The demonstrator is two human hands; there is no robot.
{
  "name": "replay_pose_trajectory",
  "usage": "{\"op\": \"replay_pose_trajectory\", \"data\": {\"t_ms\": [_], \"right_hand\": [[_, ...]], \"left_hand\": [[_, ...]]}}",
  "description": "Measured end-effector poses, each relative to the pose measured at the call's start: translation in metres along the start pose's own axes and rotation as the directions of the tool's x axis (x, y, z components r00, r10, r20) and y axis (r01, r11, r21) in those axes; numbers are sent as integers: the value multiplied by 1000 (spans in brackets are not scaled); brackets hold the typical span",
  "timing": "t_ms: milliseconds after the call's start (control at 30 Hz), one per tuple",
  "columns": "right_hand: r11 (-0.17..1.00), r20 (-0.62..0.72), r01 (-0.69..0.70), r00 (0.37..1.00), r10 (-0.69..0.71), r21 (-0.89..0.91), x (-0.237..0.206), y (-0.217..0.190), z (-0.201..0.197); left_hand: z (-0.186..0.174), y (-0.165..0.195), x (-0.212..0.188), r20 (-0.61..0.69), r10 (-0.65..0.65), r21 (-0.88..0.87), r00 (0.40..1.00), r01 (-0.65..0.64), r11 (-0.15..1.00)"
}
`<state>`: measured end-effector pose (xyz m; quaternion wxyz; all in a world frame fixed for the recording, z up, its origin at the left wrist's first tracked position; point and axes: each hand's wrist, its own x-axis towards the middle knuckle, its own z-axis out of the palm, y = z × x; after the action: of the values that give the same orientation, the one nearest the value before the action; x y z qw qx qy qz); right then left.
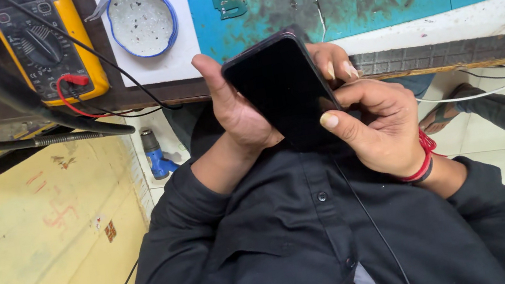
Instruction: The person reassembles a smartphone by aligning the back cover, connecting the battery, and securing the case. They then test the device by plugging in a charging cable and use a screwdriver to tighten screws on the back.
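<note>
Bright, even daylight; sharp focus.

A dark smartphone (285,93) with a black, unlit glass screen and rounded corners, held up off the bench over the lap, screen facing up, tilted so its far end leans left. It sits in the middle of the scene, just near of the bench edge, gripped along both long sides
</note>
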<state>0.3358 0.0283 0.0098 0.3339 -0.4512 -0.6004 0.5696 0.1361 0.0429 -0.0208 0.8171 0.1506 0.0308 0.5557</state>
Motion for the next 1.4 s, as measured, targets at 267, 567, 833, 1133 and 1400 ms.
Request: {"op": "replay_pose_trajectory", "data": {"t_ms": [267, 567, 833, 1133, 1400], "right_hand": [[999, 23, -15, 1000, 14, 29, 0, 2, 3], [984, 45, -33, 999, 25, 173, 4, 1, 6], [995, 29, -56, 998, 54, 78, 0, 7, 3], [997, 20, 29, 999, -30, 72, -2, 13, 4], [966, -41, -5, 999, 16, 257, 6, 3, 12]], "left_hand": [[-2, -2, 1, 16, -37, -53, 999, 38, 998], [0, -3, -3, -53, -9, -107, 999, 4, 994], [-1, -2, -4, -18, 9, -5, 1000, -9, 1000], [-3, -12, -6, -45, 45, -90, 998, -48, 995], [0, -9, -4, -139, 22, -67, 990, -32, 997]]}}
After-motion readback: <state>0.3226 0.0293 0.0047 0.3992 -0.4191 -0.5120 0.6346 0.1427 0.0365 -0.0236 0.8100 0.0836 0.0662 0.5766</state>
